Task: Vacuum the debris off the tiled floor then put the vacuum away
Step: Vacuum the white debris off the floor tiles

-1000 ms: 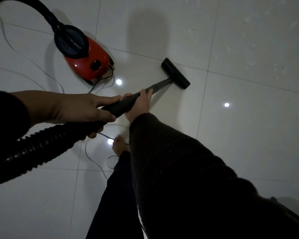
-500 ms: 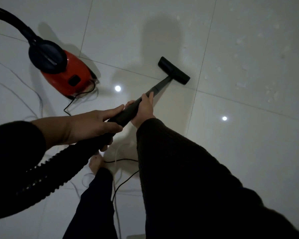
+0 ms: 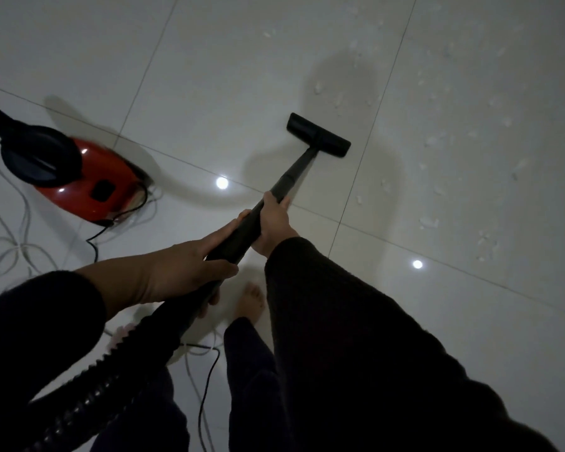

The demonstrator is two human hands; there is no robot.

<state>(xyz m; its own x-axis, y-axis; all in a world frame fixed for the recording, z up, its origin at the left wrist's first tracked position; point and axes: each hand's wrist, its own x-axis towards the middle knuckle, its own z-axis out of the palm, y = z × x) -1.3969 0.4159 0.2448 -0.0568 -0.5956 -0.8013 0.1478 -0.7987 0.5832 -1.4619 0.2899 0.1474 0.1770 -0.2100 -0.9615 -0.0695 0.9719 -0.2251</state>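
A black vacuum wand (image 3: 291, 177) runs from my hands down to a flat black floor nozzle (image 3: 318, 135) resting on the white tiled floor (image 3: 225, 66). My right hand (image 3: 274, 223) grips the wand further down; my left hand (image 3: 186, 269) grips its upper end where the ribbed black hose (image 3: 88, 389) joins. The red canister vacuum (image 3: 88, 184) with a black top sits on the floor at left. Small pale bits of debris (image 3: 437, 141) lie scattered on the tiles to the right of the nozzle.
A black power cord (image 3: 206, 386) and pale loops of cable (image 3: 10, 249) trail over the floor at left and between my bare feet (image 3: 250, 301). Bright spots of ceiling light (image 3: 222, 182) reflect on the glossy tiles.
The view has shifted right and forward: more debris shows at right, the canister lies further left and is blurred as if rolling. The nozzle stays ahead of me; both hands keep their grip.
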